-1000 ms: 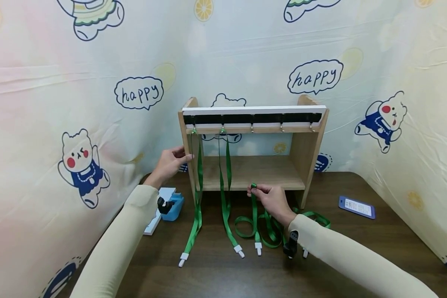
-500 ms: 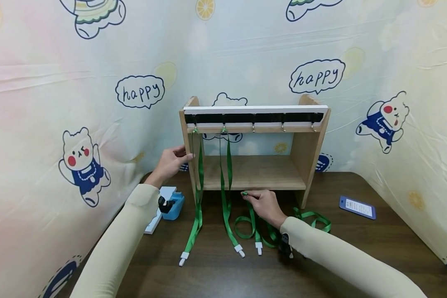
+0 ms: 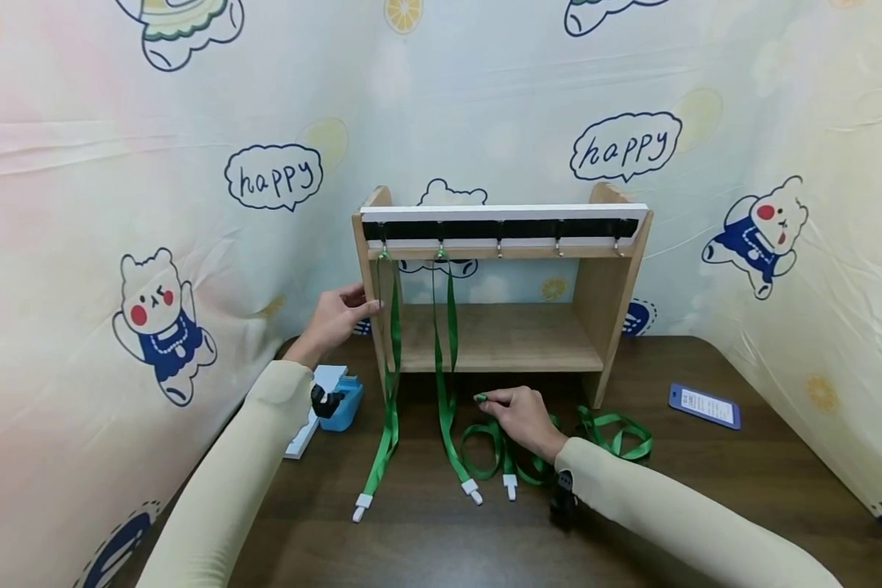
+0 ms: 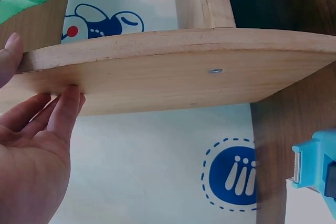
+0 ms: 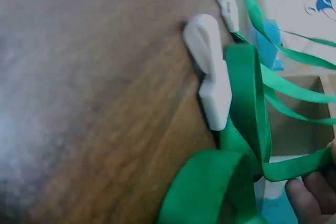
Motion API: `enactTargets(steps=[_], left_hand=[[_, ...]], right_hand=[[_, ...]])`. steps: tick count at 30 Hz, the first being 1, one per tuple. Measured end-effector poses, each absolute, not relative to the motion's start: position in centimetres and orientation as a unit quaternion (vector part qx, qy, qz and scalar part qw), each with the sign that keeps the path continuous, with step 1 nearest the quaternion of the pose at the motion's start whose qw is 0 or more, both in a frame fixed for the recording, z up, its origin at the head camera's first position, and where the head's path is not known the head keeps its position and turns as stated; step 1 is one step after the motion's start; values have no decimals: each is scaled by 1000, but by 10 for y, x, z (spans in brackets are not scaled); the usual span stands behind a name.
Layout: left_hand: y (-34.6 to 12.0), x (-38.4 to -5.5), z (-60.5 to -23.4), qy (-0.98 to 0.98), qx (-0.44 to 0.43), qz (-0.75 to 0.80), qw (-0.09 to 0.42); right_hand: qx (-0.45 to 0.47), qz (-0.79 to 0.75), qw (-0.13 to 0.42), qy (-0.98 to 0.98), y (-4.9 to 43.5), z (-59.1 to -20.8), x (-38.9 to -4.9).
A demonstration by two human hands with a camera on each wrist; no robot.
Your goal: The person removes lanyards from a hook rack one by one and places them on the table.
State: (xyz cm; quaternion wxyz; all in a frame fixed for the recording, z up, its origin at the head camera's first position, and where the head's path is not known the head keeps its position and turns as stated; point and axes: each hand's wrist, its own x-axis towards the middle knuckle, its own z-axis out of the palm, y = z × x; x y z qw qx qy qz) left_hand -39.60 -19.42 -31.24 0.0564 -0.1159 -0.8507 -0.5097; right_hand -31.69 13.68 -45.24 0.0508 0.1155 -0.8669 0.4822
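A small wooden shelf [image 3: 500,336] stands at the back of the table. My left hand [image 3: 334,317] grips its left side panel, thumb at the front edge and fingers against the outer face [image 4: 131,85]. Low in front of the shelf, my right hand [image 3: 522,415] pinches a green lanyard [image 5: 299,167] between thumb and fingertips. That lanyard's white clip [image 3: 510,487] lies on the table. Two more green lanyards, one at the left end [image 3: 391,429] and a second one [image 3: 452,314] beside it, hang from hooks on the shelf's black strip [image 3: 529,230].
More green lanyards lie coiled on the table, one coil [image 3: 635,441] right of the hand, others partly behind it. A blue card holder [image 3: 704,407] lies at the right. A blue tape dispenser [image 3: 345,404] and a white box-like piece [image 3: 303,439] sit left of the shelf.
My right hand has come down and slightly left with the pinched lanyard end, from the shelf's lower board to below it. My left hand has kept its grip on the side panel.
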Motion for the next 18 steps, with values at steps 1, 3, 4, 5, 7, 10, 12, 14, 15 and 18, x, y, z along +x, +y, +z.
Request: enactTargets(steps=[1,3,4,5,7,10,12,14,15,18], left_hand=[[-194,-396,-313,-850,-116,-510,58],[-195,-396,-313,-851,-115,-509,60],[-195,-396,-313,-851,-114,-508,60],[-194,-396,-313,-852,-113,-508,58],[-194,-396,-313,-853,-111,-506,56],[-194,-395,-313,-854,-113,-505,54],[-194,-396,-314,-853,-116,-506,55],[-195,-396,-314,-851,-118,-509,57],[-195,-397,-314,-850,-118,-510,58],[-195,-397,-314,-850,-114,-511,57]], right_hand=[[106,481,51,-869,137,-453,-319],[86,475,51,-874,139,-454,-322],[77,472,51,-877,139,-455,-323],[68,468,50,-879,140,-456,-324],[57,467,44,-882,141,-456,-325],[52,463,41,-884,142,-457,-326],[52,461,44,-885,142,-457,-326],[55,460,46,-885,143,-458,-327],[57,461,47,-884,143,-459,-327],[56,469,43,-880,143,-459,-328]])
